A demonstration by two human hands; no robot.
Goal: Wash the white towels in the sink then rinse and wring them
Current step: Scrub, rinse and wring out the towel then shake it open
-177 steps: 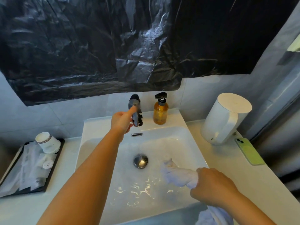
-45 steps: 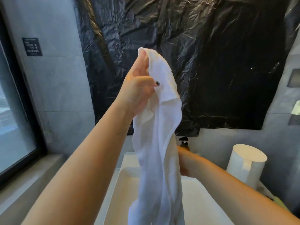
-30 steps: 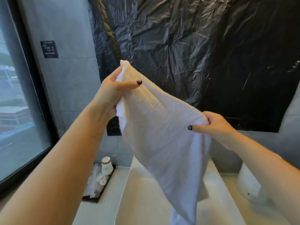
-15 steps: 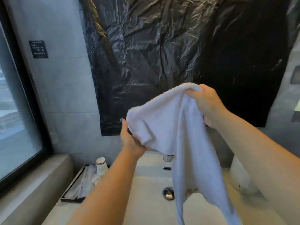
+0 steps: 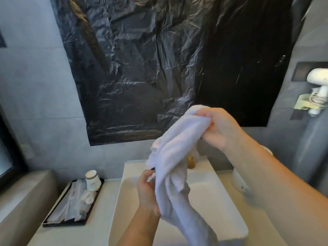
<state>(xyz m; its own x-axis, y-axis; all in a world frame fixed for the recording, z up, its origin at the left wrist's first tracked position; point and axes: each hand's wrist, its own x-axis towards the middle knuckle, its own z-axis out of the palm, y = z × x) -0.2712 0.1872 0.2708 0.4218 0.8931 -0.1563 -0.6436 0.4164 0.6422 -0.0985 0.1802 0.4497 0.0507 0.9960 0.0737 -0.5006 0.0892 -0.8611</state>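
A white towel [image 5: 174, 157] is being held in the air above the sink [image 5: 213, 201], bunched and hanging in a twisted length toward the basin. Its upper end is being gripped by the right hand [image 5: 215, 127], fingers curled round the cloth. Its lower middle part is being clasped by the left hand [image 5: 147, 190], fingers wrapped partly behind the fabric. A black tray [image 5: 58, 222] with a white cup [image 5: 92, 180] and wrapped items is being carried on the counter [image 5: 71, 235] left of the sink. Black plastic sheeting [image 5: 159, 68] is being displayed on the wall behind.
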